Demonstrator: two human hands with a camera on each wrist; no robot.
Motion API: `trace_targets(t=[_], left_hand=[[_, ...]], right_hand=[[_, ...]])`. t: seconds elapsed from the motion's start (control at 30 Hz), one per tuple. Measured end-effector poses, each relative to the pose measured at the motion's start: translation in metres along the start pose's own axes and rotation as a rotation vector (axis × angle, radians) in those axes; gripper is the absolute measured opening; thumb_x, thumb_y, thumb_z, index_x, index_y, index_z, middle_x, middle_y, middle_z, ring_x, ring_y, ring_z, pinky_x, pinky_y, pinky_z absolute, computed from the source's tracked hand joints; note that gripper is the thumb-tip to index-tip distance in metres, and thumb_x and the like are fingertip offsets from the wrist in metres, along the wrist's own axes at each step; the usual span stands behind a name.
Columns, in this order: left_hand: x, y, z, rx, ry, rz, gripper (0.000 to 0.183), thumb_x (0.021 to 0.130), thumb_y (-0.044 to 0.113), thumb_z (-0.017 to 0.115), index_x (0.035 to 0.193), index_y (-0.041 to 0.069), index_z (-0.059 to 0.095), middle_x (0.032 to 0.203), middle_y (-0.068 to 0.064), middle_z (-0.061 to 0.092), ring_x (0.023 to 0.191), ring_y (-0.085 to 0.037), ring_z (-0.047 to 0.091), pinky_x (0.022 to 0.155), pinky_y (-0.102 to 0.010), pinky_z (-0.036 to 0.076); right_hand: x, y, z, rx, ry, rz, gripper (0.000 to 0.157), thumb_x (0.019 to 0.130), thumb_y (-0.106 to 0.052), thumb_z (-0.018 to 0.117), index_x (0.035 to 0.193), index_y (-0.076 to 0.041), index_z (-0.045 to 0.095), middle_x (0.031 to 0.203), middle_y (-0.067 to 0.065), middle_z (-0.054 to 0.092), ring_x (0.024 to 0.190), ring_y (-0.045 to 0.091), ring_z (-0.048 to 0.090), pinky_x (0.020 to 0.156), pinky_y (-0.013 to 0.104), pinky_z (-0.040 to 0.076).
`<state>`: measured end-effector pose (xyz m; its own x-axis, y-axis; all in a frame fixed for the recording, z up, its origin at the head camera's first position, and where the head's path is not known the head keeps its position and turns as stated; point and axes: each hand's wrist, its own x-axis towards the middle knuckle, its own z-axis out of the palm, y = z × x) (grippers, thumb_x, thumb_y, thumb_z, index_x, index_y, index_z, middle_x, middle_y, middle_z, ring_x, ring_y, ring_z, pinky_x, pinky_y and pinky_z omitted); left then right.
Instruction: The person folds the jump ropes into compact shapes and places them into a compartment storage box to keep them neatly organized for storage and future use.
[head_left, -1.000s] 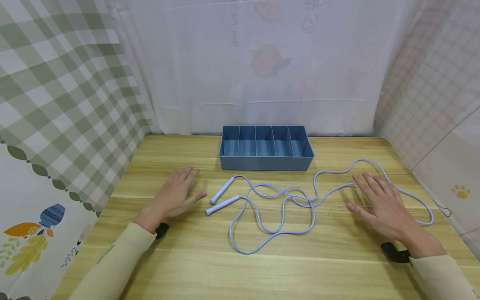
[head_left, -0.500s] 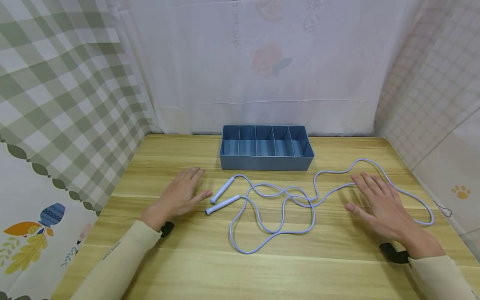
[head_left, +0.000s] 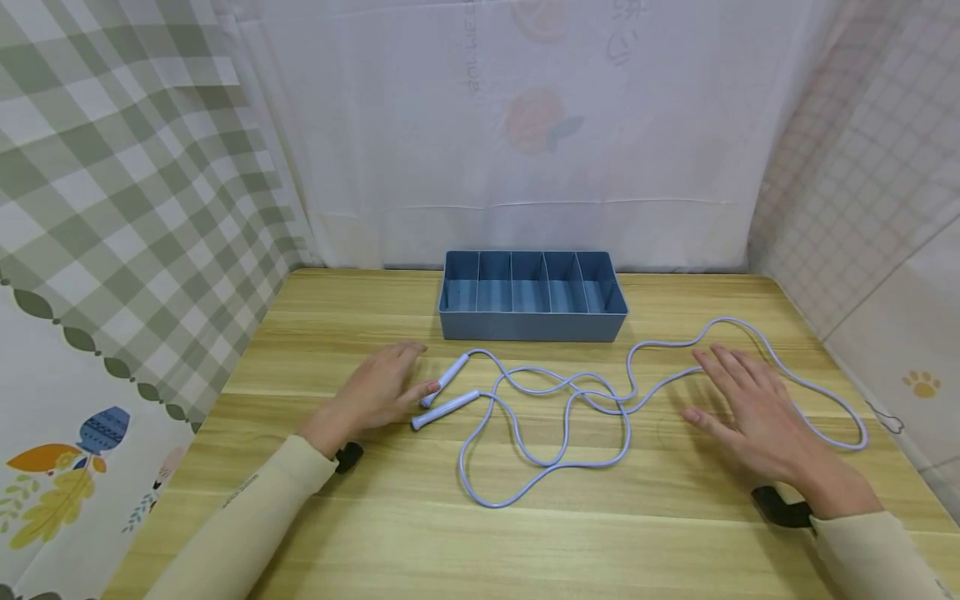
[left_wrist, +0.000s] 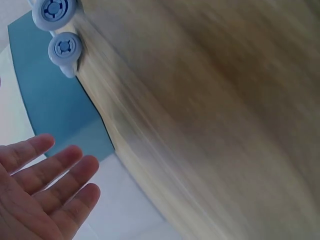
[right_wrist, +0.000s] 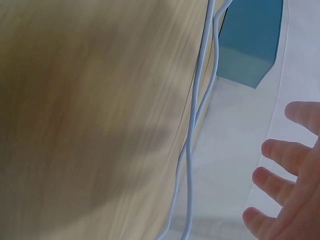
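A pale lilac jump rope point(head_left: 551, 468) lies in loose loops on the table, its two handles point(head_left: 447, 410) side by side at the left. Just left of them is my left hand point(head_left: 375, 390), its thumb tip overlapping the end of the farther handle in the head view. In the left wrist view its fingers point(left_wrist: 75, 172) are spread and hold nothing, with the round handle ends point(left_wrist: 65, 47) beyond. Over the rope's right-hand loop hovers my right hand point(head_left: 753, 412), palm down, hiding a stretch of cord. The right wrist view shows its fingers point(right_wrist: 282, 155) apart, nothing between them.
A blue-grey box point(head_left: 532, 327) with several compartments, nothing visible in them, stands at the table's back edge behind the rope. Cloth curtains point(head_left: 525, 167) enclose the wooden table point(head_left: 570, 550) at the back and on both sides.
My left hand has moved right, from beside the handles until its thumb overlaps one of them in the head view. The right hand has drifted slightly left. Rope and box have stayed put.
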<state>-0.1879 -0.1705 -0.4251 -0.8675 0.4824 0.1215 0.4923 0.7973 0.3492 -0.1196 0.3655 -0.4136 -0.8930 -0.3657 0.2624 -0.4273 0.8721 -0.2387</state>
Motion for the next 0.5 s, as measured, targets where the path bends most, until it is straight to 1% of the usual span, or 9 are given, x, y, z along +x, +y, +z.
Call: trace_targets(t=[0.1, 0.27, 0.5], left_hand=[[0.0024, 0.0023, 0.0013, -0.021, -0.01, -0.007, 0.07, 0.1, 0.049, 0.065, 0.147, 0.0, 0.049, 0.149, -0.02, 0.051, 0.139, -0.04, 0.046, 0.115, -0.055, 0.036], [0.006, 0.0038, 0.0041, -0.042, -0.019, -0.014, 0.066, 0.099, 0.045, 0.067, 0.145, 0.001, 0.051, 0.147, -0.019, 0.053, 0.137, -0.039, 0.048, 0.114, -0.054, 0.038], [0.0089, 0.0058, 0.0072, -0.069, -0.023, -0.038, 0.059, 0.099, 0.04, 0.069, 0.142, 0.001, 0.054, 0.145, -0.018, 0.056, 0.136, -0.038, 0.05, 0.112, -0.053, 0.041]], right_hand=[[0.0004, -0.0024, -0.0003, 0.006, 0.005, -0.006, 0.085, 0.096, -0.036, 0.07, 0.164, -0.014, 0.023, 0.167, 0.021, 0.021, 0.151, 0.047, 0.017, 0.12, 0.066, -0.002], [0.002, -0.0069, 0.001, 0.034, 0.01, -0.015, 0.086, 0.096, -0.034, 0.071, 0.164, -0.017, 0.022, 0.166, 0.021, 0.022, 0.152, 0.046, 0.017, 0.121, 0.063, -0.003], [0.0042, -0.0107, 0.003, 0.066, 0.014, -0.021, 0.086, 0.096, -0.033, 0.071, 0.164, -0.02, 0.022, 0.167, 0.02, 0.022, 0.151, 0.046, 0.017, 0.118, 0.069, 0.004]])
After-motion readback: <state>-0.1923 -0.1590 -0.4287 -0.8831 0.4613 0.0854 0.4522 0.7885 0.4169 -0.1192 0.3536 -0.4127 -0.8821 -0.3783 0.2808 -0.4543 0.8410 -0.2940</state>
